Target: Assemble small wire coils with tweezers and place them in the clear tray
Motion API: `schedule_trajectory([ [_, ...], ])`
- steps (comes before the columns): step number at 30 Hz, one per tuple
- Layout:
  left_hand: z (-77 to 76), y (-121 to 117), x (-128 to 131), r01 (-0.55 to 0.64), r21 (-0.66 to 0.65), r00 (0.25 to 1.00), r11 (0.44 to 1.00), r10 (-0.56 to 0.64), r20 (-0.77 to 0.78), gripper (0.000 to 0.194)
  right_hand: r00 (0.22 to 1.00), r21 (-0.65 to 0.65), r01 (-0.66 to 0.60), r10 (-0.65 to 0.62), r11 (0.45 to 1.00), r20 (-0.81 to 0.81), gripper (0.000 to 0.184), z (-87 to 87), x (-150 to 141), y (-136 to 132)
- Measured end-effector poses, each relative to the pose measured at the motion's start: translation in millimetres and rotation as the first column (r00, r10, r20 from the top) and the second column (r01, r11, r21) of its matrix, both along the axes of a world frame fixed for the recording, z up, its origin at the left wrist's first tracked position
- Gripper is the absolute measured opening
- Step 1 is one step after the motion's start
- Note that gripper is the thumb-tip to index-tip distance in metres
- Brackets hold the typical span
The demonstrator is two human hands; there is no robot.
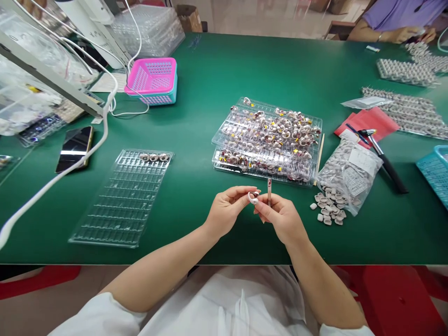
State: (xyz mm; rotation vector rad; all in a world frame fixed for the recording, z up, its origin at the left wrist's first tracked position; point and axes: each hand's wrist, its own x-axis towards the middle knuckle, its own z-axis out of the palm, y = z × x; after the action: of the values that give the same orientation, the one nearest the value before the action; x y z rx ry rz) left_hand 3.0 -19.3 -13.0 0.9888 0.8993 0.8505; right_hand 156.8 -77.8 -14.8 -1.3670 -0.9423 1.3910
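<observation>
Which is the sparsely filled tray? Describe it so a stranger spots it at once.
On the green table, look left of the person's left hand, to the right of the phone. There lies a clear, ribbed plastic tray. Unlike the heaped trays farther right, it holds just three small pieces, grouped in its far row.

The person wears a white top (224, 310) of soft, light-looking cloth, falling in loose folds across the front. Narrow raised strips of the same white (ties or gathered pleats, hard to say which) run down its middle. The left sleeve (100, 318) is wide and ends around the elbow, its hem standing loosely about the arm; the right sleeve (346, 330), mostly cut off by the frame's lower edge, is white too. Both forearms (164, 267) are bare, slender and smoothly tapered.
</observation>
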Motion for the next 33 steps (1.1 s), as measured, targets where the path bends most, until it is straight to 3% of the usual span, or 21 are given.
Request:
schedule_trajectory([
  [8,-7.7,0.6,1.0,0.028,-0.048,0.996,0.998,-0.024,0.081,0.018,0.992,0.058,0.096,-0.1,0.994,0.081,0.021,1.5,-2.9,-3.4],
  [24,-5.3,-2.0,2.4,0.002,-0.056,0.999,0.998,0.001,0.051,0.021,0.991,0.071,0.11,-0.104,0.991,-0.086,0.024,-0.1,-7.7,-0.1],
  [33,-2.0,-3.9,-2.3,0.023,0.137,0.998,0.99,-0.03,0.05,0.017,0.972,0.1,0.143,-0.158,0.985,0.175,0.023,4.4,-7.9,-8.1],
])
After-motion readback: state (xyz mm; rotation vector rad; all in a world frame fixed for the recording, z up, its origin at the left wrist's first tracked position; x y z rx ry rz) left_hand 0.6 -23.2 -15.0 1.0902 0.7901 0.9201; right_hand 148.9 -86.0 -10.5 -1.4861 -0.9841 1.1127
